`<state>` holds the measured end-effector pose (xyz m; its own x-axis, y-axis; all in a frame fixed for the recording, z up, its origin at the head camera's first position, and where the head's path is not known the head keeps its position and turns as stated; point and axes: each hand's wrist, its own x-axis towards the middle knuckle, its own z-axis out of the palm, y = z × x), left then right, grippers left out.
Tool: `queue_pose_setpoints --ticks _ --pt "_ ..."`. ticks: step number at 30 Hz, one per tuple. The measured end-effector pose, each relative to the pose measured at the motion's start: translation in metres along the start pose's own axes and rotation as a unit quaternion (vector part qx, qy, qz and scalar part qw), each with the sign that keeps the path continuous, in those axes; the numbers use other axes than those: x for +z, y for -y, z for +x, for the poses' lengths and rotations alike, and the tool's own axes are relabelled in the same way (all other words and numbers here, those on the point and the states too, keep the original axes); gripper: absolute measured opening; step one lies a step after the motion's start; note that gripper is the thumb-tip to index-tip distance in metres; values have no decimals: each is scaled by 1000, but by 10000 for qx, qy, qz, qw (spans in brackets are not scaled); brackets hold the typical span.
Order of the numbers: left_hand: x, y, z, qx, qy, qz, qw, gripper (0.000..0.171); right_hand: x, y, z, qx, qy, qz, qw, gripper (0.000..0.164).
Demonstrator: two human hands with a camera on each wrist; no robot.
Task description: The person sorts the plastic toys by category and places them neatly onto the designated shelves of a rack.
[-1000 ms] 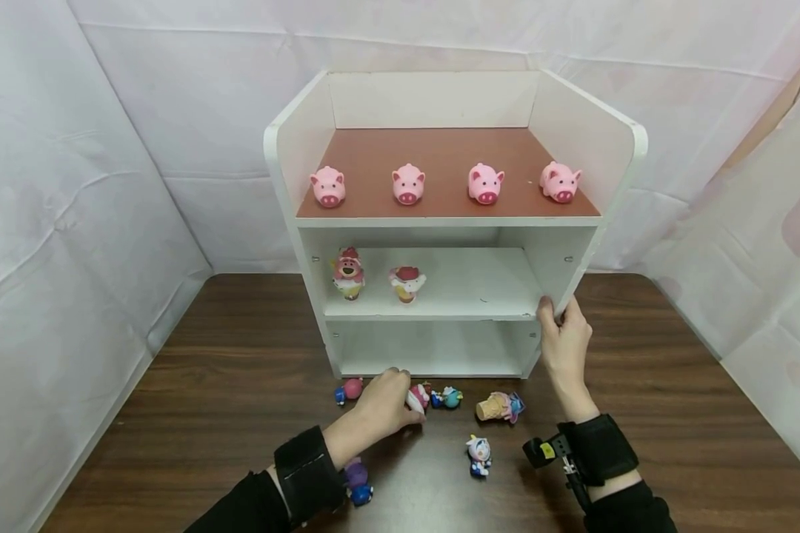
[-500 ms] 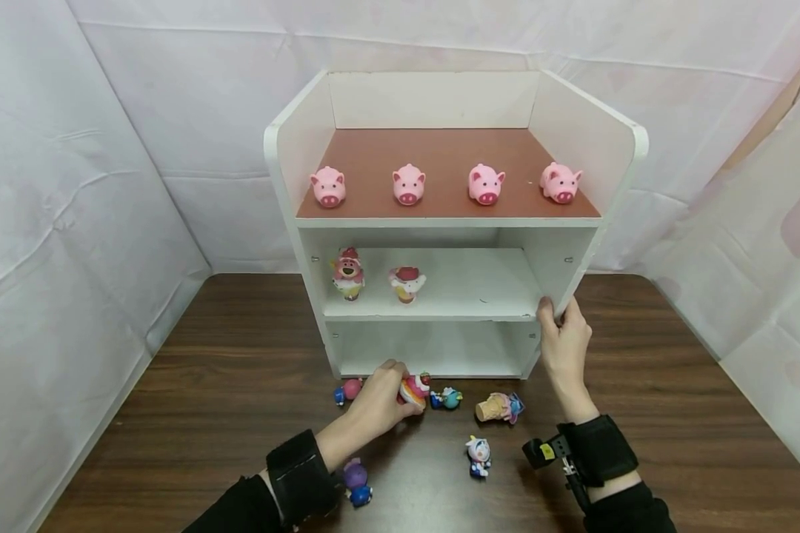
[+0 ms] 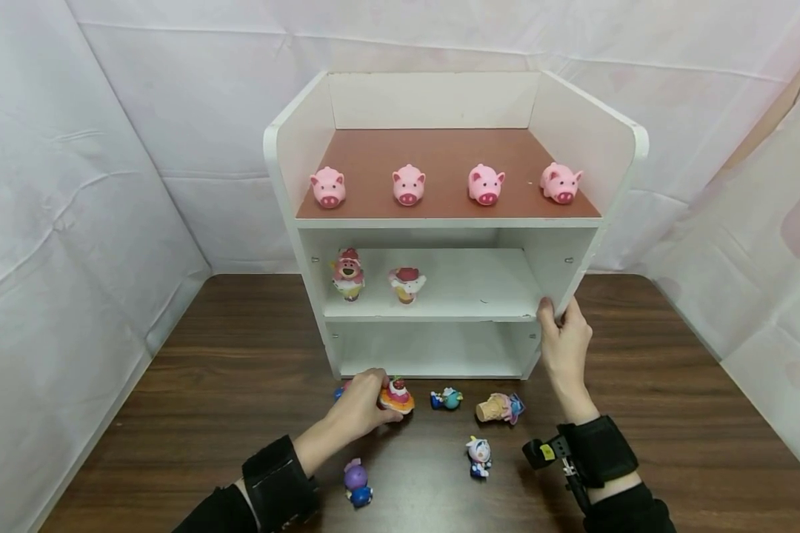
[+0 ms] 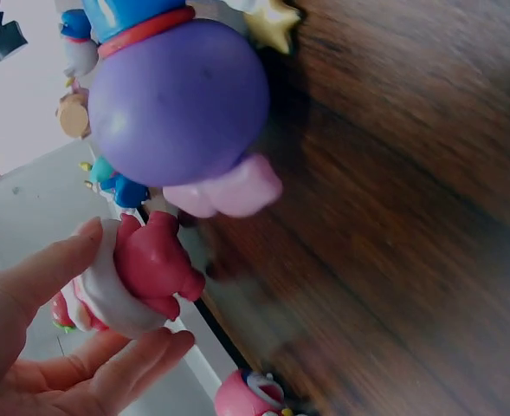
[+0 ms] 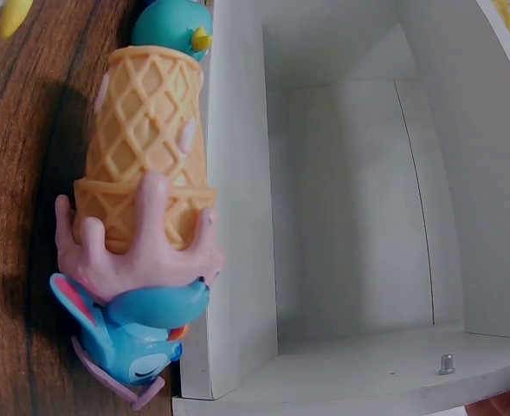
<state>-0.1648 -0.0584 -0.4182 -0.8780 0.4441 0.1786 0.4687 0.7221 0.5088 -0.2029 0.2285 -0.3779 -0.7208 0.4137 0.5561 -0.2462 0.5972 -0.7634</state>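
Observation:
My left hand (image 3: pixel 350 411) pinches a pink figurine (image 3: pixel 397 397) with a strawberry on top and an orange-and-white base, just in front of the shelf unit. In the left wrist view, thumb and fingers span its white rim, and its rounded pink underside (image 4: pixel 155 260) faces the camera. My right hand (image 3: pixel 565 348) grips the front edge of the right side panel of the white shelf unit (image 3: pixel 623 148). Behind the left hand, a pink-and-blue figurine (image 3: pixel 340 391) is mostly hidden. Nearer the front lies a purple-and-blue figurine (image 3: pixel 357 483).
Several pink pigs (image 3: pixel 409 185) line the brown top shelf. Two figurines, a bear (image 3: pixel 348 274) and a white one (image 3: pixel 407 284), stand on the middle shelf. A teal figurine (image 3: pixel 447 398), an ice-cream-cone figurine (image 3: pixel 498 407) and a white-and-blue figurine (image 3: pixel 479 455) lie on the table.
My left hand has drawn leftward and slightly toward me with the pink figurine, which has turned so its strawberry top and orange base show. My right hand keeps its place.

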Motion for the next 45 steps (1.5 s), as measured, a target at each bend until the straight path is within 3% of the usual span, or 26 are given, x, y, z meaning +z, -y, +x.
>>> queue_pose_setpoints --ticks 8,17,26,35,45 --pt "-7 -2 -7 -38 198 342 9992 45 0 -1 0 7 15 -8 10000 29" --pt "-13 -9 -9 -191 56 425 9989 52 -1 0 0 12 -18 -6 10000 29" --pt "-16 -21 -4 -274 -516 747 9955 33 -1 1 0 23 -2 -27 10000 28" --pt "-12 -21 1 -316 -276 605 9973 23 0 1 -1 -12 38 13 10000 28" --pt "-11 -21 4 109 -218 644 9976 15 0 2 0 29 -39 -64 10000 27"
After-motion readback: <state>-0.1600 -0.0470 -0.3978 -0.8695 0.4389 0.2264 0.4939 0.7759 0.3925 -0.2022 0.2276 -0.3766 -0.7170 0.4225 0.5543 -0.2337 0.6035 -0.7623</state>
